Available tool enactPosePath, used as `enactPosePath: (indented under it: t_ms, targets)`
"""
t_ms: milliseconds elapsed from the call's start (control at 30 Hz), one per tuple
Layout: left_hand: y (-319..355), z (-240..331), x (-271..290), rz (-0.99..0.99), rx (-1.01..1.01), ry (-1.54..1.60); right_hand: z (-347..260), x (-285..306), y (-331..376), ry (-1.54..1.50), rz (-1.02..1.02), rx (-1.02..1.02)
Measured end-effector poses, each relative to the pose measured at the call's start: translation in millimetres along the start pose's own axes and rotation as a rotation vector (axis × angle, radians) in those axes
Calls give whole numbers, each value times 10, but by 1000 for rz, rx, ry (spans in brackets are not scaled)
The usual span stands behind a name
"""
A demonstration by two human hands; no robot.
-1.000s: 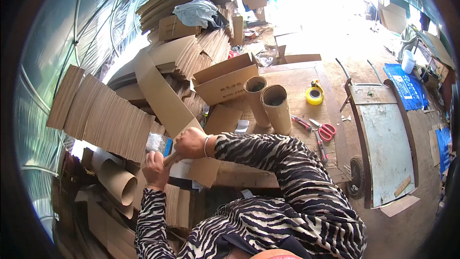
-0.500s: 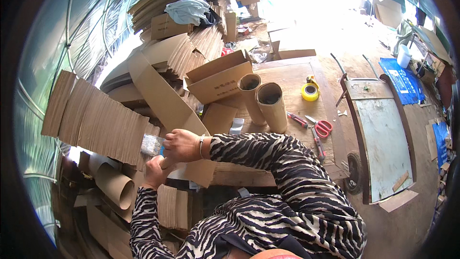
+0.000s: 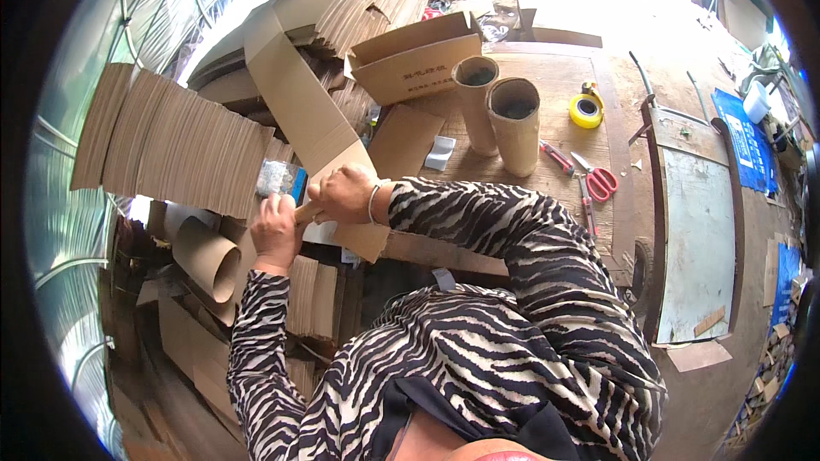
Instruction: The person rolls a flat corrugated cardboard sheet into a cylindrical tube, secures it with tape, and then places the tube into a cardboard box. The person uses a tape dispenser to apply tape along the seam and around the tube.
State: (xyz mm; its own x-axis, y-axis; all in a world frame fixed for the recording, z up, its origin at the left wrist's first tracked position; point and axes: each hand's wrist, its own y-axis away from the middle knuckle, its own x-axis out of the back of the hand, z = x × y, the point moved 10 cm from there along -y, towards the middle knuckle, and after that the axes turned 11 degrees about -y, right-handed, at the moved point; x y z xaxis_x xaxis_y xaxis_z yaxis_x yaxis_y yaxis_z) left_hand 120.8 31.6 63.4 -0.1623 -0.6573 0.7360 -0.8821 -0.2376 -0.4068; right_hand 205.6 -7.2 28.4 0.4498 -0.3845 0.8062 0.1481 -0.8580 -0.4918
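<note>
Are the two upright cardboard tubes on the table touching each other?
Cannot tell. In the head view the darker tube and lighter tube overlap near their rims, so neither a contact nor a gap shows plainly.

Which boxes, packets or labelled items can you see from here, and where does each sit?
Open cardboard box: back of the table, brown, dark print on its side.
Flattened carton: under the right hand, long, brown.
Clear plastic packet: above the left hand, small, crinkled.
Blue printed sheet: far right, flat.

Two upright cardboard tubes well beyond fingers; yellow tape roll, red-handled scissors farther right on wooden table.
</note>
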Motion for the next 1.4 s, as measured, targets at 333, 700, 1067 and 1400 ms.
enactPosePath:
  t_ms: [333,700,1067,1400]
  targets:
    - [28,115,-8,-34,64,165,145,-33,82,41,-50,-59]
    - [227,207,-478,-224,128,237,151,-148,144,79,-192,-126]
    - [284,418,-640,-310,73,651,-98,-94,273,237,2,195]
    - [432,473,-973,-455,151,755,-73,-243,269,212,-60,105]
